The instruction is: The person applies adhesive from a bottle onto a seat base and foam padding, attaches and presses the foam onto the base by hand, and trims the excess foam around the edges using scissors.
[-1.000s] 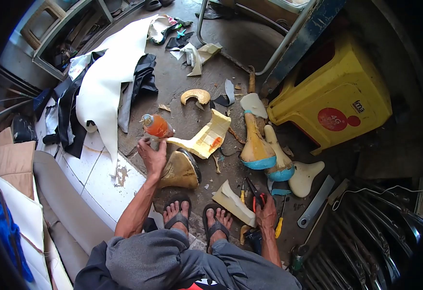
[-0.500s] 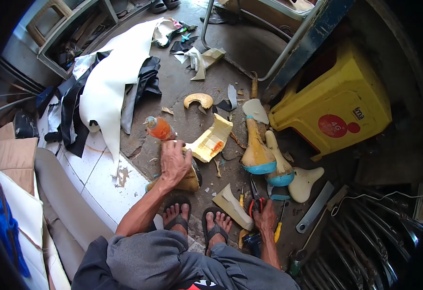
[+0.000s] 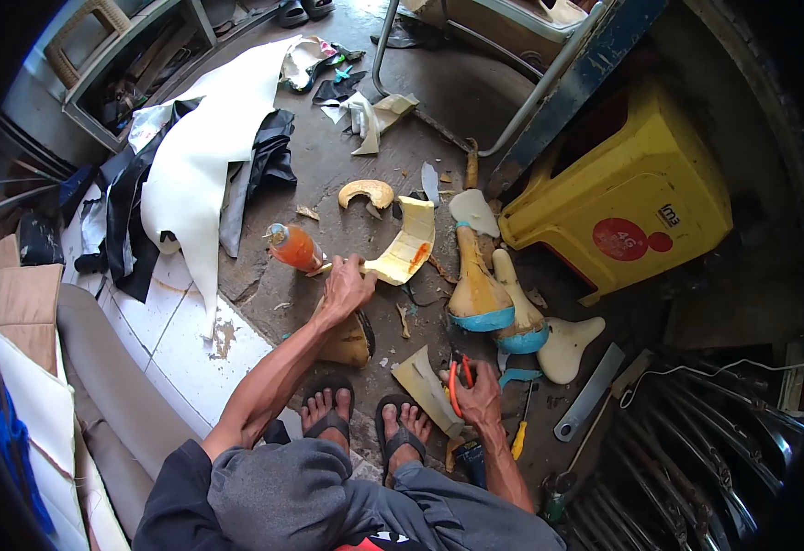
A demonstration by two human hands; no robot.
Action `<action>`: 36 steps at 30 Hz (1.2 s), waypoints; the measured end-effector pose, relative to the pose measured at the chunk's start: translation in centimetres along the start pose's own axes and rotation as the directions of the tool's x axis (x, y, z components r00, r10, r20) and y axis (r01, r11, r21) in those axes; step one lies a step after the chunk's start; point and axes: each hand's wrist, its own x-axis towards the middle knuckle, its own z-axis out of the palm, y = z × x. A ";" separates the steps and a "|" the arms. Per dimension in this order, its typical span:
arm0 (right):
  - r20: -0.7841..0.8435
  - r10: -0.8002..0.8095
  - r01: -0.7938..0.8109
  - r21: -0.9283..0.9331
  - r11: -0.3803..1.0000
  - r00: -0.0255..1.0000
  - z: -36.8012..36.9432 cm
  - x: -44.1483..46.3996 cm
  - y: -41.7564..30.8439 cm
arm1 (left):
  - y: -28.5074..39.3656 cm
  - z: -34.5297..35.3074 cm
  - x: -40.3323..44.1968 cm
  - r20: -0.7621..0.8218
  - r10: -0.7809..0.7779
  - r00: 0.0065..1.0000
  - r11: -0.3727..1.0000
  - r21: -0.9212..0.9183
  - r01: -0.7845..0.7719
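Holding a red-handled tool [image 3: 453,386], right grip [image 3: 480,395] is closed; left grip [image 3: 350,291] pinches foam [image 3: 407,253].

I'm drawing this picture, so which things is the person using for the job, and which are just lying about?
Probably for the job:
- red-handled tool, held in the right hand
- pale yellow piece, at the left hand

Seemingly just lying about:
- yellow stool
- white sheet
- dark slippers by the shelf

There are two hands [image 3: 348,288] [image 3: 478,395], one red-handled tool [image 3: 453,389], one bottle [image 3: 294,248], two blue-ended saddles [image 3: 480,296] [image 3: 523,340].
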 end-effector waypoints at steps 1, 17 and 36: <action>0.043 0.009 -0.008 -0.012 1.000 0.999 0.1 0.3 -0.6 | -0.4 0.5 0.9 -0.014 -0.038 0.999 0.999 -0.014 0.038; 0.141 0.045 -0.054 0.060 0.997 0.989 0.8 0.6 -1.8 | 4.6 5.9 1.5 0.220 -0.661 0.718 0.291 -0.806 0.515; 0.215 0.018 -0.028 0.042 0.999 0.976 0.9 1.5 -3.3 | 5.0 -0.8 -6.8 0.274 -0.042 0.961 0.336 -0.902 0.272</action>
